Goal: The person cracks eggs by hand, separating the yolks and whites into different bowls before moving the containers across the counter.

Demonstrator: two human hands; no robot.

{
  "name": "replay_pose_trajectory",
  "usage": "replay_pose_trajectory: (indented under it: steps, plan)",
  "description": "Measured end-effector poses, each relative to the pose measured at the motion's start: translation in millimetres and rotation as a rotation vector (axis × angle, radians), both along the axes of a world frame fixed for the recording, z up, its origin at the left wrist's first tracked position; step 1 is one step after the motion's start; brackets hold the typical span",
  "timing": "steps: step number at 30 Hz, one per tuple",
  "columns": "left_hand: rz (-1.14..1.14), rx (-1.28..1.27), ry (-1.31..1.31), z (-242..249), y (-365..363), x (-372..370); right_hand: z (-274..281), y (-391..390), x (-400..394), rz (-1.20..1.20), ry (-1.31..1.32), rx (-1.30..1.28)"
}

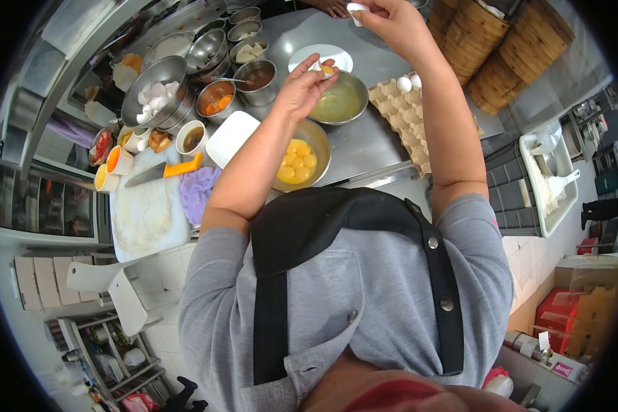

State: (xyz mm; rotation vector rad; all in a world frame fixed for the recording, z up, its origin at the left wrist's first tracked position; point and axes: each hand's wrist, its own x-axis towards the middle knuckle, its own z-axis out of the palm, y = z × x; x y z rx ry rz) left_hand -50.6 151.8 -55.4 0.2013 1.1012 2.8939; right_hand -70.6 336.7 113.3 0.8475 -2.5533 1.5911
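My left hand (305, 86) holds a half eggshell with a yolk (325, 69) in it, above the rim of a metal bowl of clear egg white (338, 103). Farther back and to the right, my right hand (384, 20) grips a white eggshell piece (356, 12). Several yolks (297, 162) lie in a second metal bowl nearer my body. A white plate (321, 58) is behind my left hand. The cardboard egg tray (402, 117) at the right has two white eggs (410, 84) at its far end.
Bamboo steamers (501, 51) stand at the back right. A bowl of eggshells (156, 89), an orange-handled knife (165, 169) on a cutting board (147, 220), and a white dish (231, 139) are at the left. Another person's hand (331, 7) rests at the far edge.
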Motion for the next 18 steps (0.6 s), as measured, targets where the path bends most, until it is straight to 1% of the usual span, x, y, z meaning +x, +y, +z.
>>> replay_pose_trajectory:
  steps: [1, 2, 4, 5, 6, 9, 12, 14, 15, 16, 17, 18]
  plan:
    - [-0.004, -0.018, 0.002, 1.4, -0.1, 1.1, -20.8, 7.1, -14.5, -0.018, 0.271, -0.011]
    - [-0.007, -0.037, 0.003, 2.2, -0.1, 1.8, -32.2, 7.5, -19.2, -0.019, 0.271, -0.011]
    - [-0.018, -0.043, 0.015, 2.2, -0.9, 2.1, -52.4, 7.3, -26.2, 0.142, 0.057, -0.059]
    - [-0.029, -0.051, 0.026, 2.2, -1.2, 2.5, -71.5, 7.6, -37.7, 0.183, 0.01, -0.079]
    - [-0.03, -0.055, 0.025, 3.1, -0.7, 3.2, -80.2, 6.7, -36.7, 0.182, 0.01, -0.083]
    - [-0.041, -0.088, 0.033, 5.1, 1.7, 4.0, -103.0, 5.1, -37.8, 0.198, -0.201, -0.082]
    - [-0.051, -0.159, 0.031, 7.4, 4.0, 4.7, -116.8, 6.5, -35.4, 0.162, -0.231, -0.091]
    - [-0.049, -0.301, 0.028, 9.9, 5.7, 5.2, -126.7, 7.3, -37.5, 0.169, -0.247, -0.084]
    - [-0.054, -0.305, 0.025, 11.4, 6.5, 5.5, -132.4, 7.5, -37.9, 0.181, -0.262, -0.069]
    - [-0.049, -0.377, 0.008, 12.8, 7.0, 5.9, -138.8, 7.5, -37.6, 0.177, -0.265, -0.073]
    - [-0.043, -0.449, -0.007, 13.3, 7.1, 6.0, -144.1, 6.7, -36.4, 0.188, -0.315, -0.118]
    - [-0.045, -0.452, -0.009, 13.3, 6.7, 5.4, -149.3, 5.8, -35.4, 0.199, -0.364, -0.163]
